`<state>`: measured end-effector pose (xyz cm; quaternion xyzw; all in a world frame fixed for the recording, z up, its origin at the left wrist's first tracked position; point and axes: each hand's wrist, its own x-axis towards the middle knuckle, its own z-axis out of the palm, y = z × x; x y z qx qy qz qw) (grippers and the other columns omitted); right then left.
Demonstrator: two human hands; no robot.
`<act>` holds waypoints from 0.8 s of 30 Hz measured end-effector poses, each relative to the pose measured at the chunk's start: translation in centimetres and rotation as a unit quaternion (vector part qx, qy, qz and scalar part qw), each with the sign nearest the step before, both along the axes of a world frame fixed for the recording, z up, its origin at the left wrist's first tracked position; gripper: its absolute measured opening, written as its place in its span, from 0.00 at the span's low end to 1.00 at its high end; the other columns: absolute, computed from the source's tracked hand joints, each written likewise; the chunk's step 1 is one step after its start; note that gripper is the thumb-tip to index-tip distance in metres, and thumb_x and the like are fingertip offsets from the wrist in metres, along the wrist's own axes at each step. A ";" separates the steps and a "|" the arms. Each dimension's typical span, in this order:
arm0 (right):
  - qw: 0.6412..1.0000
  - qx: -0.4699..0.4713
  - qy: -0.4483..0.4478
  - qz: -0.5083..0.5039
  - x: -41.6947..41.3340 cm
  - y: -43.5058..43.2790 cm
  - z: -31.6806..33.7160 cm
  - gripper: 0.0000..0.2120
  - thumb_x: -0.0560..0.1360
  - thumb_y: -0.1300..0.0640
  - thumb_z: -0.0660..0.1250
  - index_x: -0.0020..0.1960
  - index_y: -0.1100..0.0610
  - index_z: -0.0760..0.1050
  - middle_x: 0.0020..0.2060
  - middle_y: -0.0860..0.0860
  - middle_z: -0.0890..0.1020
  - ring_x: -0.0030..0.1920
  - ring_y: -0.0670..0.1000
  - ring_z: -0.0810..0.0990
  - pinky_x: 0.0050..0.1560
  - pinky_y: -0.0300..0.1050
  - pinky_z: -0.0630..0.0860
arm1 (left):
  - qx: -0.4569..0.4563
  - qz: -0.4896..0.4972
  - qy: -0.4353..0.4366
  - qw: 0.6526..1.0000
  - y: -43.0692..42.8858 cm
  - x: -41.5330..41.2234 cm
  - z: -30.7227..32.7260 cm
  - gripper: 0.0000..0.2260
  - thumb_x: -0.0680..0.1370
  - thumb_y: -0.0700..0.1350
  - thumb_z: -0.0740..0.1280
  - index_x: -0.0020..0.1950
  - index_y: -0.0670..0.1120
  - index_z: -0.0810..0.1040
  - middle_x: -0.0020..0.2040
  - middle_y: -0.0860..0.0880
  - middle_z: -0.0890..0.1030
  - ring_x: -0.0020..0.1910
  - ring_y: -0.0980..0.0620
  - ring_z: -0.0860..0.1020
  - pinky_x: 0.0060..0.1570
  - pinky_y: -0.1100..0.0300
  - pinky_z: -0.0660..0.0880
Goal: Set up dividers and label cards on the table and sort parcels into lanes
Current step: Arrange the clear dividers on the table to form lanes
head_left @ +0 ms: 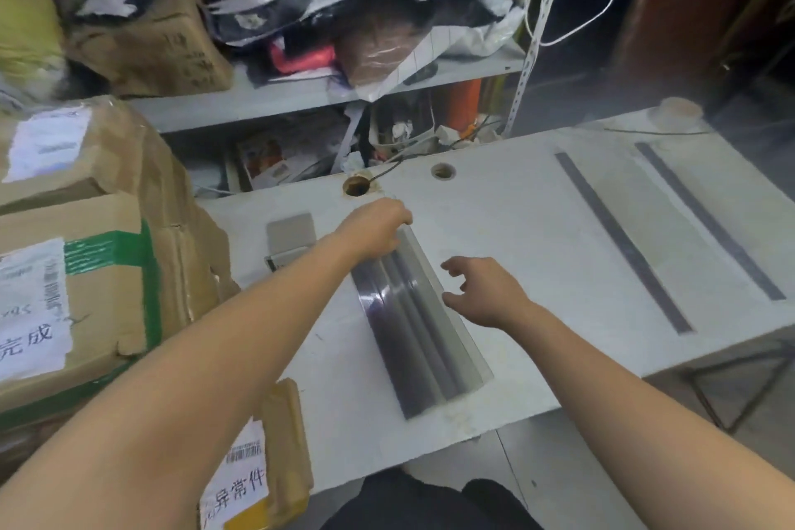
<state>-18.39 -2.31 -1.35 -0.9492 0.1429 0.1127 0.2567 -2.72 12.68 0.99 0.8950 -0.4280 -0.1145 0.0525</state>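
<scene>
A bundle of long grey divider strips lies lengthwise on the white table. My left hand grips the far end of the bundle. My right hand hovers just right of the bundle with fingers spread and relaxed, holding nothing. Two single dark divider strips lie in parallel on the right part of the table. A small stack of grey label cards sits left of the bundle. Cardboard parcels with white labels are piled at the left.
A flat parcel with a barcode label leans at the table's front left edge. Two round cable holes are in the tabletop's far side. A tape roll sits at the far right corner. Cluttered metal shelves stand behind.
</scene>
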 end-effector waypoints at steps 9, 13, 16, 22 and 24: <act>0.997 0.050 0.042 -0.047 -1.6 -0.3 -1.6 0.18 0.75 0.56 0.67 0.64 0.54 0.78 0.56 0.48 0.82 0.40 0.45 0.77 0.44 0.38 0.76 | 0.009 -0.152 -0.002 0.988 -1.8 3.5 -2.5 0.10 0.76 0.40 0.66 0.56 0.47 0.80 0.54 0.51 0.75 0.54 0.50 0.74 0.47 0.57 0.71; 0.996 0.064 0.032 -0.061 -1.9 -0.8 -2.0 0.15 0.75 0.60 0.66 0.61 0.56 0.80 0.55 0.49 0.82 0.34 0.40 0.72 0.32 0.28 0.65 | -0.008 -0.160 0.001 0.987 -1.7 4.0 -3.2 0.06 0.75 0.41 0.68 0.51 0.48 0.79 0.51 0.52 0.73 0.52 0.51 0.73 0.46 0.56 0.72; 0.995 0.078 0.022 -0.062 -2.0 -0.9 -2.2 0.14 0.76 0.60 0.66 0.60 0.56 0.80 0.54 0.48 0.84 0.34 0.39 0.74 0.32 0.26 0.66 | 0.010 -0.160 0.008 0.987 -1.8 4.4 -3.4 0.05 0.75 0.41 0.68 0.50 0.50 0.77 0.48 0.54 0.73 0.51 0.52 0.73 0.47 0.57 0.72; 0.993 0.083 0.003 -0.078 -2.6 -1.2 -2.8 0.12 0.76 0.58 0.67 0.58 0.53 0.81 0.51 0.44 0.85 0.35 0.36 0.74 0.41 0.33 0.72 | 0.028 -0.146 0.016 0.989 -2.9 5.3 -3.5 0.03 0.77 0.42 0.70 0.49 0.48 0.80 0.50 0.51 0.78 0.51 0.49 0.76 0.50 0.56 0.74; 0.992 0.078 -0.003 -0.095 -2.9 -1.7 -2.8 0.12 0.76 0.57 0.67 0.57 0.52 0.82 0.51 0.44 0.85 0.37 0.37 0.74 0.49 0.39 0.75 | 0.029 -0.147 0.011 0.989 -3.6 5.6 -3.5 0.03 0.76 0.43 0.71 0.49 0.48 0.81 0.50 0.51 0.79 0.50 0.49 0.77 0.50 0.55 0.75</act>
